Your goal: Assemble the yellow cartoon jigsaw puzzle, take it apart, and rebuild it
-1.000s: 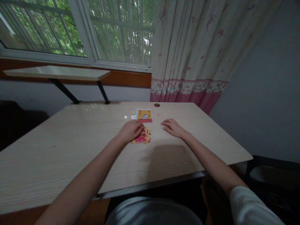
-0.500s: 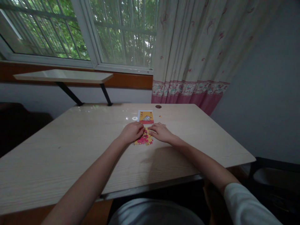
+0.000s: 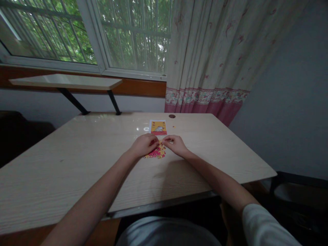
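Observation:
A small patch of pink and yellow jigsaw pieces (image 3: 155, 153) lies on the table in front of me, some of them joined or overlapping. My left hand (image 3: 145, 145) rests over its left and upper side, fingers curled inward and closed. From the right, my right hand (image 3: 176, 145) meets it at the upper edge of the patch, thumb and forefinger pinched together. The fingertips of both hands almost touch. Whatever sits between them is too small to make out. Just behind the hands lies a picture card (image 3: 158, 127) showing a pale animal on orange and red.
A tiny orange loose piece (image 3: 173, 126) lies right of the card, near a round cable hole (image 3: 172, 116). A raised shelf (image 3: 66, 81) on black legs stands at the table's back left. Beyond are a barred window (image 3: 133, 37) and a curtain (image 3: 205, 61).
My right hand's fingers have drawn together into a pinch and moved slightly toward the left fingertips. My left hand stays over the jigsaw pieces. The view has shifted slightly.

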Motion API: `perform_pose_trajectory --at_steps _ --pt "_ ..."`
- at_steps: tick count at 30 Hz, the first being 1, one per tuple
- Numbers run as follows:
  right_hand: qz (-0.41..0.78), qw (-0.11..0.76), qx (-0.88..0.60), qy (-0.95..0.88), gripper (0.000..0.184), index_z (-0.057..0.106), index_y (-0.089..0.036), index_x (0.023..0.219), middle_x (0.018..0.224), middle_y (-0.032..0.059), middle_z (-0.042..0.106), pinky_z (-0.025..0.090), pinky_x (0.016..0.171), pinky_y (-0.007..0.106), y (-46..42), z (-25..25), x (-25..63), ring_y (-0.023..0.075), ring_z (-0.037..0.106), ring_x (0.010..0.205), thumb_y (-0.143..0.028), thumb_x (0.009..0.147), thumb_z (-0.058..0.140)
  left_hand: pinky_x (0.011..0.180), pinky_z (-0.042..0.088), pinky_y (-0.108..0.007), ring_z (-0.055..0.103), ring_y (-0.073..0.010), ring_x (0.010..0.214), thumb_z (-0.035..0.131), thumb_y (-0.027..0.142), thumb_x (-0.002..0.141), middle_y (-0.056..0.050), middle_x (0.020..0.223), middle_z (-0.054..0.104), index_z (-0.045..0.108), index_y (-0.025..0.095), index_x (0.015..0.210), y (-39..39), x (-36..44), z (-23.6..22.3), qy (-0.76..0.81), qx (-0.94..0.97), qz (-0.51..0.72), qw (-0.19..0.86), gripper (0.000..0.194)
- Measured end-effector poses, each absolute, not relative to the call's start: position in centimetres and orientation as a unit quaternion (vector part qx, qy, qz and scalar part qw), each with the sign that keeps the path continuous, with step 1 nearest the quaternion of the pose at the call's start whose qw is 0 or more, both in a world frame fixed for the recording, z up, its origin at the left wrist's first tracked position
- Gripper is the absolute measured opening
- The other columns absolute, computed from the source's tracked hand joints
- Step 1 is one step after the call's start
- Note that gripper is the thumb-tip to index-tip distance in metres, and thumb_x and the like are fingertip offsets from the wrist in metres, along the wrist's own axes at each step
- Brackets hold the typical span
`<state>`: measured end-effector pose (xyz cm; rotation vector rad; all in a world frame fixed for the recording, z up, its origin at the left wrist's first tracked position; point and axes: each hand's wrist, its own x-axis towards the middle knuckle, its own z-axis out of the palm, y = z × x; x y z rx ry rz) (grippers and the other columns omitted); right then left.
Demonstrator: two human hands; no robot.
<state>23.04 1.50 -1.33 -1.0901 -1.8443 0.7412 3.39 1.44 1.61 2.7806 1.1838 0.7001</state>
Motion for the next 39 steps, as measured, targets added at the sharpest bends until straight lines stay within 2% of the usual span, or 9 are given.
perform_pose_trajectory --at_steps 4,9,19,23,25,29,35,39 --pt "0.426 0.494 -0.429 -0.625 0.023 0.065 -0.018 0.073 0.071 0.0015 0.065 0.044 0.065 0.027 1.4 -1.4 23.0 0.0129 0.057 0.064 -0.04 0.066 0.067 0.061 0.041 -0.027 0.055 -0.017 0.069 0.054 0.038 0.081 -0.004 0.078 0.061 0.057 0.018 0.085 1.0 3.8 1.9 0.381 0.887 0.261 0.018 0.021" --pt "0.509 0.509 -0.405 -0.563 0.025 0.063 -0.018 0.069 0.067 -0.0002 0.063 0.044 0.066 0.027 1.3 -1.2 22.8 0.0114 0.055 0.062 -0.039 0.059 0.071 0.066 0.044 -0.028 0.057 -0.0165 0.074 0.051 0.032 0.084 -0.006 0.085 0.062 0.056 0.018 0.094 0.6 4.1 2.2 0.368 0.874 0.316 0.01 0.018" --pt "0.533 0.516 -0.395 -0.542 0.025 0.063 -0.017 0.067 0.068 0.0001 0.064 0.044 0.067 0.026 1.1 -0.9 22.8 0.0108 0.055 0.063 -0.037 0.056 0.073 0.072 0.047 -0.031 0.059 -0.0177 0.08 0.049 0.029 0.085 -0.008 0.088 0.063 0.058 0.017 0.091 0.3 4.6 2.1 0.332 0.877 0.345 -0.044 0.016" --pt "0.528 0.509 -0.392 -0.555 0.027 0.064 -0.016 0.068 0.062 -0.0004 0.063 0.042 0.061 0.024 1.1 -0.7 22.9 0.0094 0.052 0.057 -0.041 0.062 0.069 0.071 0.048 -0.03 0.06 -0.0172 0.079 0.052 0.026 0.082 -0.007 0.086 0.063 0.06 0.017 0.091 0.3 4.7 2.2 0.325 0.868 0.374 -0.017 0.015" --pt "0.528 0.513 -0.382 -0.559 0.028 0.067 -0.016 0.073 0.064 -0.0003 0.063 0.042 0.062 0.024 1.2 -0.7 23.0 0.009 0.052 0.058 -0.042 0.065 0.067 0.071 0.048 -0.03 0.06 -0.017 0.078 0.055 0.025 0.079 -0.007 0.086 0.064 0.061 0.016 0.089 0.2 4.8 2.3 0.32 0.86 0.398 0.013 0.015" --pt "0.518 0.522 -0.363 -0.573 0.03 0.069 -0.018 0.078 0.075 0.0012 0.067 0.045 0.07 0.027 1.4 -0.8 23.2 0.0114 0.056 0.068 -0.043 0.062 0.071 0.07 0.048 -0.029 0.059 -0.016 0.074 0.06 0.026 0.074 -0.005 0.081 0.065 0.064 0.017 0.087 0.1 5.0 2.4 0.35 0.827 0.428 0.106 0.017" --pt "0.495 0.531 -0.333 -0.602 0.03 0.069 -0.019 0.08 0.082 0.0023 0.068 0.046 0.074 0.029 1.3 -0.5 23.5 0.013 0.059 0.074 -0.043 0.063 0.071 0.055 0.045 -0.026 0.055 -0.0127 0.055 0.069 0.032 0.064 -0.002 0.062 0.063 0.065 0.014 0.073 0.3 6.0 2.0 0.389 0.695 0.457 0.396 0.021" --pt "0.484 0.536 -0.328 -0.609 0.031 0.069 -0.018 0.08 0.076 0.0023 0.067 0.046 0.069 0.027 1.0 -0.4 23.6 0.0125 0.058 0.069 -0.047 0.067 0.068 0.056 0.046 -0.026 0.057 -0.0131 0.055 0.076 0.031 0.056 -0.003 0.063 0.065 0.065 0.013 0.068 0.3 6.6 2.0 0.385 0.61 0.481 0.498 0.025"
